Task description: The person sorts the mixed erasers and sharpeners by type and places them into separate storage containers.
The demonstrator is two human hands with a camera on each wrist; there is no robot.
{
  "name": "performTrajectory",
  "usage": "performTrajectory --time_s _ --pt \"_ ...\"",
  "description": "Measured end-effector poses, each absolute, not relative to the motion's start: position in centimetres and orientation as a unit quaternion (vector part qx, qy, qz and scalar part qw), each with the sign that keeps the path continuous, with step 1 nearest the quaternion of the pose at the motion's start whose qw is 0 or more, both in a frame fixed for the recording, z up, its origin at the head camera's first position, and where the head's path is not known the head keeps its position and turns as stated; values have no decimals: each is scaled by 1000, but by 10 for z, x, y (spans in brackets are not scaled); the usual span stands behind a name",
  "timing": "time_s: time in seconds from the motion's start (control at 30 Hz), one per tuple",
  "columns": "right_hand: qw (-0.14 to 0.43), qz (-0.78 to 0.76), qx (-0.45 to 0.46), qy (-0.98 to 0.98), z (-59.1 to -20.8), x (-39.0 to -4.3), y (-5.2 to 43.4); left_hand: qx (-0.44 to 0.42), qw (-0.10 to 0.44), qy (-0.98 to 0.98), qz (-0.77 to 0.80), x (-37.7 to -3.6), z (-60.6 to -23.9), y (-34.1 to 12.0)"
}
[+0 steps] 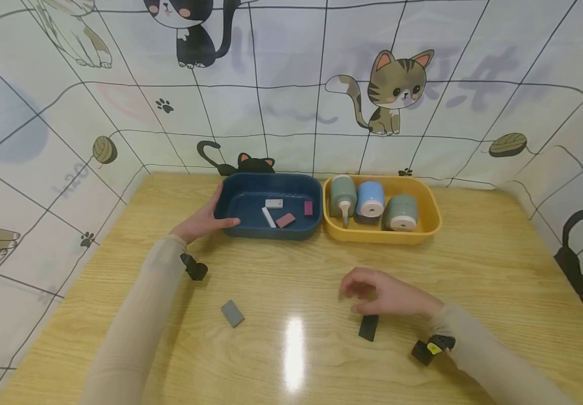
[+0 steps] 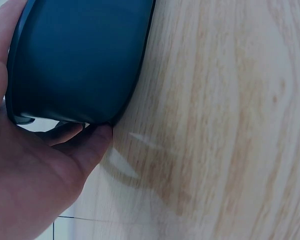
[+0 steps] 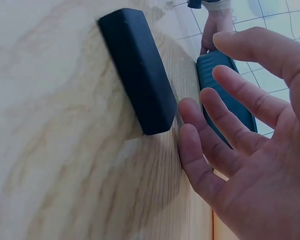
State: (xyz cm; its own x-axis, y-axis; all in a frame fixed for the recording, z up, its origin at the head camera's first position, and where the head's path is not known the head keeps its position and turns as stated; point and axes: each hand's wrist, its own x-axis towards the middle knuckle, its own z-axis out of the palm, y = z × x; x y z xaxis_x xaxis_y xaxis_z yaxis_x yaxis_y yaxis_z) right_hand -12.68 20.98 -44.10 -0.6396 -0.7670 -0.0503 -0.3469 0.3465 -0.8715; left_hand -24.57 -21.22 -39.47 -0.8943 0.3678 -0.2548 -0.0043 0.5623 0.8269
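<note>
My left hand (image 1: 202, 219) grips the left front corner of a dark blue tray (image 1: 271, 233), thumb along its front wall. The left wrist view shows that hand (image 2: 40, 170) wrapped around the tray's wall (image 2: 80, 55). Inside the tray lie a white eraser (image 1: 273, 203), a second white one (image 1: 268, 217), a pink one (image 1: 285, 220) and a maroon one (image 1: 308, 208). My right hand (image 1: 377, 295) hovers over the table, fingers relaxed and empty, just above a black eraser (image 1: 368, 327). In the right wrist view the fingers (image 3: 225, 125) are spread next to that black eraser (image 3: 137, 70).
A grey eraser (image 1: 232, 313) lies alone on the wooden table (image 1: 474, 270) at front left. A yellow tray (image 1: 430, 225) to the right of the blue one holds three round sharpeners, two green and one blue (image 1: 371, 199). Cat-print cloth walls enclose the table.
</note>
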Motion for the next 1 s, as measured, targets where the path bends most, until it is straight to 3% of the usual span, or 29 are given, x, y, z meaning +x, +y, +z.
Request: performTrajectory --time_s 0.2,0.5,1.0 --pt "232 -420 -363 799 -439 -117 216 113 188 868 444 -259 -420 -222" --pt "204 -406 -401 796 -441 -105 226 104 187 870 444 -261 -425 -224" --pt "217 -386 -405 800 -445 -93 237 111 180 871 443 -264 -427 -225"
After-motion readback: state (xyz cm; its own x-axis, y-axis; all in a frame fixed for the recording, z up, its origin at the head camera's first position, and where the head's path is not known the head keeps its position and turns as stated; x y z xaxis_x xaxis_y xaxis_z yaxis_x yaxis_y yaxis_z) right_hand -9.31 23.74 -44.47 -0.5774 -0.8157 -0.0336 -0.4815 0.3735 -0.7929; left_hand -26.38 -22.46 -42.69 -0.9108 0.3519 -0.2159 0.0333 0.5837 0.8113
